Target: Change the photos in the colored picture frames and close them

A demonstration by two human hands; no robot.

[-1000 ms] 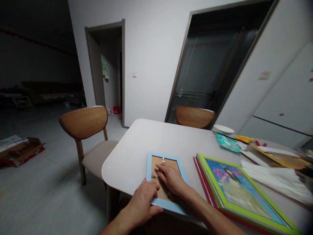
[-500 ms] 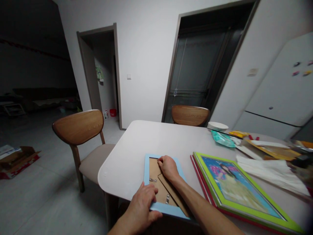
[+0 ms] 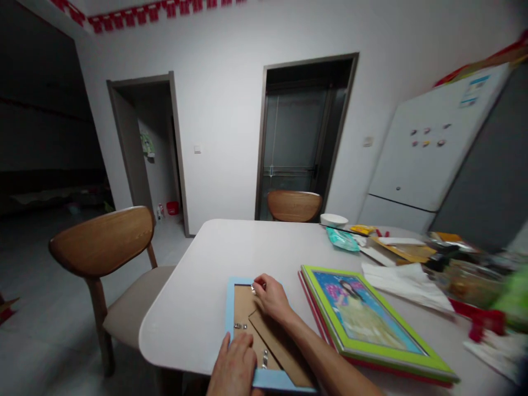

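Note:
A light blue picture frame [image 3: 230, 308] lies face down at the table's near edge, its brown backing board [image 3: 243, 300] showing. The frame's lower left corner is in the grip of my left hand [image 3: 234, 360], fingers over the top and thumb mostly hidden. My right hand [image 3: 271, 297] has its fingertips pinched at a small metal clip [image 3: 253, 289] by the frame's top edge. Other metal clips [image 3: 240, 326] sit at the left side and near the bottom. A brown stand flap [image 3: 280, 349] lies along the backing, partly under my right forearm.
Right of the frame lies a stack with a green-framed picture [image 3: 371, 313] on top. Beyond it are white paper [image 3: 406, 283], a teal packet [image 3: 342, 239], a white bowl [image 3: 334, 220] and clutter. Wooden chairs [image 3: 103, 239] stand at the left and far sides of the white table [image 3: 185, 297].
The view has tilted up and turned right. My right hand remains at the frame's top edge, where a metal clip now shows at its fingertips. My left hand stays on the lower left corner.

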